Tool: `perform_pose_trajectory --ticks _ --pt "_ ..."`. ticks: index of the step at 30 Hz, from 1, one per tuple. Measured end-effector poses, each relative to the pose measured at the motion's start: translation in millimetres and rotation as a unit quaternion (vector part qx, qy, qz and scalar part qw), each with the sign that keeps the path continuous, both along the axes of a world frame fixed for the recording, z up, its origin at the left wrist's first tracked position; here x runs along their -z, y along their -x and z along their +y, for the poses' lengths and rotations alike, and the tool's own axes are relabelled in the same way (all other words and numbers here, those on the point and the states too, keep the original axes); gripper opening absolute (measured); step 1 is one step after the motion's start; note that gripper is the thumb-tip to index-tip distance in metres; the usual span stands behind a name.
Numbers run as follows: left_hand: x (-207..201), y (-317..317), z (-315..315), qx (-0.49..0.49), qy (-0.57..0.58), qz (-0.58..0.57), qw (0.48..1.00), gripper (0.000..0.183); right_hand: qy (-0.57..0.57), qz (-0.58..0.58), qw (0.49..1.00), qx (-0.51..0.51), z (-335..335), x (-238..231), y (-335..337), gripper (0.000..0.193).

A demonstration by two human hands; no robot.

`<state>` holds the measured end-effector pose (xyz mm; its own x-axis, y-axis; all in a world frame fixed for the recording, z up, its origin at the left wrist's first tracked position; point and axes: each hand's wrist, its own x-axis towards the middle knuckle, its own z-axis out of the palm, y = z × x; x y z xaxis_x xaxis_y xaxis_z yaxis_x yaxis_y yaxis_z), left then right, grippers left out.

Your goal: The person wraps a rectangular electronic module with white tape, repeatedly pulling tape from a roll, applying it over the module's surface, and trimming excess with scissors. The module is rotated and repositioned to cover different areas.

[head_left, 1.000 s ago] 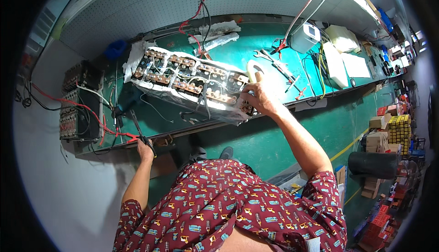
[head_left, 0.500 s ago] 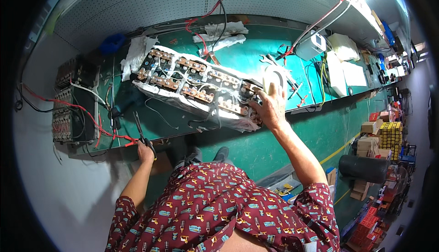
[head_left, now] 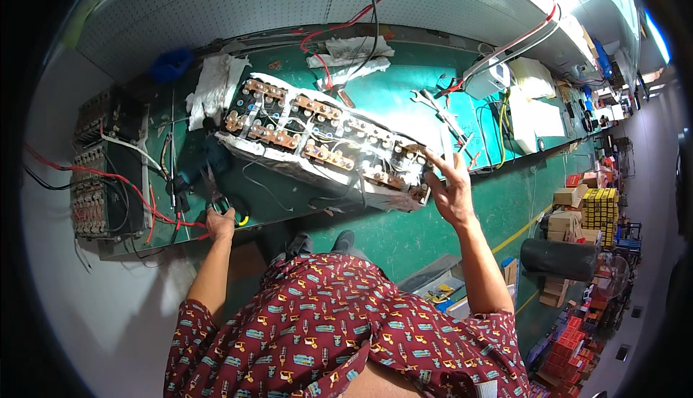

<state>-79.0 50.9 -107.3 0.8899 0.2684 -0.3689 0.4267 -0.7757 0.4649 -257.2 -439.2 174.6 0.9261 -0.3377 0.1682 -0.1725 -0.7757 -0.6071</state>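
Observation:
My left hand is closed around a pair of dark-handled scissors, low over the bench's front edge. Their blades point away from me. A long battery pack lies slantwise on the bench, with copper strips, bolts and thin wires on top and whitish wrapping along its sides. My right hand is at the pack's right end, its fingers around a pale roll of tape seen nearly edge-on. Glare blurs the roll, and the fingers partly cover it.
A second battery pack with red and black cables stands at the left. Wrenches, a small white device and pale foam blocks lie to the right. White cloths are at the back. Boxes are stacked beyond the bench.
My left hand has moved the scissors slightly left and farther over the bench. My right hand has shifted right and nearer, turning the tape roll from face-on to nearly edge-on.

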Motion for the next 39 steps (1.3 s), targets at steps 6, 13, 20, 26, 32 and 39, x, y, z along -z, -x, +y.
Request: perform_pose_trajectory --ticks 6,13,20,26,32,39 --pt "41 13 36 0.022 0.128 -0.127 0.983 0.038 -0.348 0.001 0.937 0.038 45 -43 6 0.071" --pt "-134 44 -57 0.134 0.229 -0.266 0.927 0.008 -0.469 0.107 0.876 -0.039 20 -38 23 0.052" --pt "-188 108 -200 0.292 0.327 -0.208 0.875 0.033 -0.42 0.197 0.874 -0.145 1 -29 21 0.046" --pt "-205 120 -263 0.26 0.173 -0.115 0.943 0.036 -0.372 0.263 0.87 -0.186 -19 -39 24 0.045" --pt "-192 122 -270 0.218 0.307 -0.092 0.922 0.021 -0.31 0.253 0.886 -0.233 -24 -47 30 0.045" --pt "-283 43 -267 0.227 0.519 0.197 0.8 0.024 -0.242 0.256 0.888 -0.294 -17 -47 11 0.048"
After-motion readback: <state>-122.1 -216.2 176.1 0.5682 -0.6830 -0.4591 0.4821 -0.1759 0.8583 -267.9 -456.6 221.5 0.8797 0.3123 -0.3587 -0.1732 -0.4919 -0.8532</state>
